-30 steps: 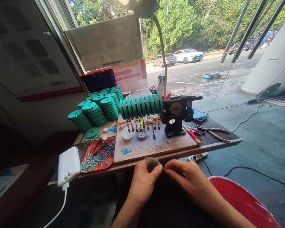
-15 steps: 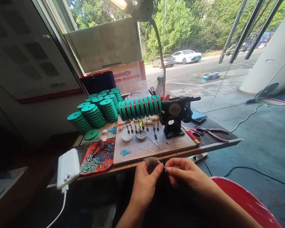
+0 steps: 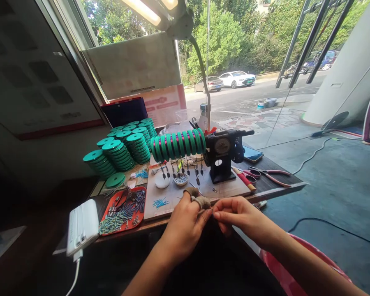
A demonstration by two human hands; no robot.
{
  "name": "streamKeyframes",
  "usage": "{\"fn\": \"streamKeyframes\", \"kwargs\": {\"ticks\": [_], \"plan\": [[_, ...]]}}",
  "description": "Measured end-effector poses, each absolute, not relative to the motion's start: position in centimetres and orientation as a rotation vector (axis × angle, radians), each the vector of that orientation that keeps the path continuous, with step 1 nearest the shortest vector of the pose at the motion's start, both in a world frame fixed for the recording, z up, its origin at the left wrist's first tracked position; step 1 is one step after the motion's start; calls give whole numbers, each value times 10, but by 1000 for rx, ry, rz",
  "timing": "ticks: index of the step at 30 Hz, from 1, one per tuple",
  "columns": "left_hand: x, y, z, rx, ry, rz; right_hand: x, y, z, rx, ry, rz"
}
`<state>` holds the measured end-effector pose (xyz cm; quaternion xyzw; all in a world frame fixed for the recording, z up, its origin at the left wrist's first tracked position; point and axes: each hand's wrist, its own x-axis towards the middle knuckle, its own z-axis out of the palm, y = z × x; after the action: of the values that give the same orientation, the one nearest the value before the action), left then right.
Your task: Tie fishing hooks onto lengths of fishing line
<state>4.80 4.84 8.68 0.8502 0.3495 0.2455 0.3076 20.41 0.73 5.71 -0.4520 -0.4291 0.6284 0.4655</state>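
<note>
My left hand [image 3: 189, 218], with tan finger covers [image 3: 200, 201] on two fingers, pinches at the table's front edge. Facing it, my right hand [image 3: 234, 213] is also closed in a pinch, and the fingertips of both almost meet. What lies between them is too small to make out. Just beyond stands a black winding machine [image 3: 222, 152] bearing a row of green spools [image 3: 178, 144]. Small dark weights on wires [image 3: 188, 166] hang below the spools. A small bowl of silvery beads [image 3: 181, 179] and thin blue sticks [image 3: 160, 203] lie on the board.
Left are stacked green spools [image 3: 119, 154], a red tray [image 3: 109, 205] of small parts and a white power bank [image 3: 83, 226] with a cable. Scissors [image 3: 249, 176], pliers [image 3: 276, 174] and a phone [image 3: 253, 153] lie right. A lamp [image 3: 200, 57] arches overhead. A red stool-like object [image 3: 314, 246] is at lower right.
My left hand has turned and risen slightly, so a second finger cover now shows. Both hands stay pinched close together. The whole view has shifted a little.
</note>
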Motion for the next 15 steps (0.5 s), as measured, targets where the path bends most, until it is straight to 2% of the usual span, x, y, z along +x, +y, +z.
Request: {"fn": "streamKeyframes", "kwargs": {"ticks": [10,15], "plan": [[48,55,81,1986,822,674,213,19,59,-994,-974,1770],[51,58,75,1722,796,738,211,24,61,-1003,-962,1743]]}}
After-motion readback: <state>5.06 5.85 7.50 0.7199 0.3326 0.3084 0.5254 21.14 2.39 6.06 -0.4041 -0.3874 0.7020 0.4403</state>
